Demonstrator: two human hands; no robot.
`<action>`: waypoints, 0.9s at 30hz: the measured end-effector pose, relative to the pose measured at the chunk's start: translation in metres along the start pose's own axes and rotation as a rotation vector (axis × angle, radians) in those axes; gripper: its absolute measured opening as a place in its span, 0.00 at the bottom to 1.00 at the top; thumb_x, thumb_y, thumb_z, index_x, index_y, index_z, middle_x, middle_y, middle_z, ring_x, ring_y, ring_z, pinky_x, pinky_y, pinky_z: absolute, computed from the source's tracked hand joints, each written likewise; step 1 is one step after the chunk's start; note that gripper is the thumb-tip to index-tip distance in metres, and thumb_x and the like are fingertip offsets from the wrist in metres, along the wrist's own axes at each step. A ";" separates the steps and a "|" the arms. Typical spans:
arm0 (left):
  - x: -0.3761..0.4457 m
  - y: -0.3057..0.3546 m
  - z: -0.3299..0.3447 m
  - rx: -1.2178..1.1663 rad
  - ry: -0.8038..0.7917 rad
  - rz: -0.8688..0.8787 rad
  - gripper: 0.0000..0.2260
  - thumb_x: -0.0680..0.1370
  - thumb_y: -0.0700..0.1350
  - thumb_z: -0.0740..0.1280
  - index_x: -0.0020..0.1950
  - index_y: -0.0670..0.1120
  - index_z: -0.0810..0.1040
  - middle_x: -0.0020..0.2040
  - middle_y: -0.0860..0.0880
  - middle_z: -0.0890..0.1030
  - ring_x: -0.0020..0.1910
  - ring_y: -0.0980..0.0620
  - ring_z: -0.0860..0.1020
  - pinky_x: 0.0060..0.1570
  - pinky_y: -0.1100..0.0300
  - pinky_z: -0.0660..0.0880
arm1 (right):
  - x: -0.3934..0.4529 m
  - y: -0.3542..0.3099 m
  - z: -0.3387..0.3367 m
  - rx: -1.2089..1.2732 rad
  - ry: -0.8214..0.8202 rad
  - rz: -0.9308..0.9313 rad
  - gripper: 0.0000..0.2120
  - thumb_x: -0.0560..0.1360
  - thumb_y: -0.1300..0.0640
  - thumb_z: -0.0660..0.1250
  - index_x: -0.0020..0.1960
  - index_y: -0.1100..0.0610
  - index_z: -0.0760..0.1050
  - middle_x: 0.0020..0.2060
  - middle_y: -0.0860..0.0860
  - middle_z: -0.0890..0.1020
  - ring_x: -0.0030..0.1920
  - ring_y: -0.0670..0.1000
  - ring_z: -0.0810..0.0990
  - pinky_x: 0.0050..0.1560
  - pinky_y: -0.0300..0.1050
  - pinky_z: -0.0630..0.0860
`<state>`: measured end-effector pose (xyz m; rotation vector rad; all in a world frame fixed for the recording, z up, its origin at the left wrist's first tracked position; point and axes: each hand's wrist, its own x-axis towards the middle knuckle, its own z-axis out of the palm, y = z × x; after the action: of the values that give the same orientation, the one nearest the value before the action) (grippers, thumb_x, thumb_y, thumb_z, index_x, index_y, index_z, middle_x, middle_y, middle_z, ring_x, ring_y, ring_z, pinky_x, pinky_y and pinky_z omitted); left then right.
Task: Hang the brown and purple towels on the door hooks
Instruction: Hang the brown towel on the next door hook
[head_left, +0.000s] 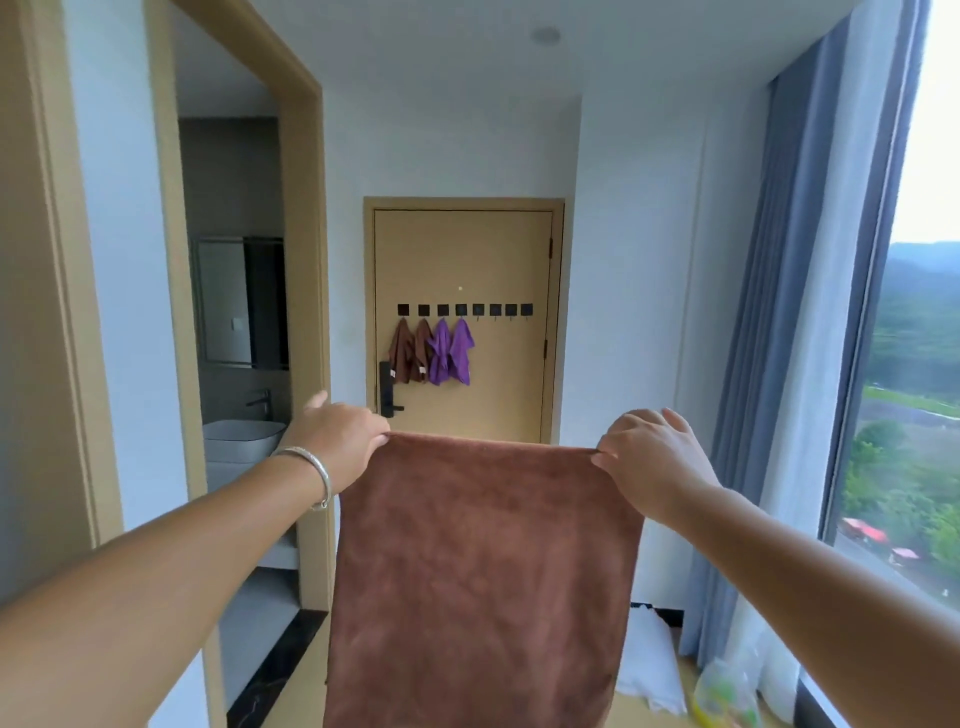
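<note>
Well apart, both hands' fingers (382, 439) pinch the brown towel's (483, 571) top corners.

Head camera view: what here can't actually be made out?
- Large brown microfibre towel: lower end cut off by the bottom edge.
- Black square door hooks: too small to see how the small towels attach.
- Yellow-green plastic bag: contents blurred.

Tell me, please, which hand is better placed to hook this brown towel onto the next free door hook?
Probably the right hand. It pinches the brown towel's right corner, on the side of the four empty hooks. The left hand pinches the other corner, below the hooks already holding towels.
</note>
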<state>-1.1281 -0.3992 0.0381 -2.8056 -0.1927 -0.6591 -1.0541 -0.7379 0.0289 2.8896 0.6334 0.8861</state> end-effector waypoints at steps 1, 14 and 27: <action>0.006 -0.007 0.005 -0.004 0.007 -0.002 0.14 0.83 0.50 0.53 0.50 0.55 0.77 0.48 0.55 0.80 0.53 0.52 0.77 0.72 0.49 0.54 | 0.008 -0.004 0.003 0.003 0.007 -0.003 0.16 0.81 0.43 0.54 0.54 0.43 0.80 0.58 0.42 0.78 0.66 0.47 0.67 0.71 0.50 0.56; 0.129 -0.061 0.096 -0.007 0.029 -0.062 0.12 0.82 0.50 0.53 0.41 0.57 0.71 0.45 0.55 0.80 0.50 0.52 0.77 0.70 0.49 0.57 | 0.156 -0.028 0.089 -0.019 0.046 -0.049 0.16 0.81 0.43 0.54 0.56 0.43 0.79 0.59 0.42 0.77 0.67 0.47 0.66 0.73 0.51 0.53; 0.321 -0.049 0.168 0.018 0.005 -0.096 0.14 0.84 0.48 0.51 0.44 0.55 0.73 0.46 0.55 0.79 0.51 0.53 0.76 0.71 0.52 0.55 | 0.359 0.024 0.206 -0.050 0.081 -0.103 0.16 0.81 0.42 0.53 0.53 0.43 0.79 0.55 0.42 0.77 0.64 0.46 0.68 0.71 0.49 0.56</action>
<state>-0.7817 -0.2839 0.0482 -2.7915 -0.3326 -0.6818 -0.6631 -0.6032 0.0500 2.7616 0.7475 0.9944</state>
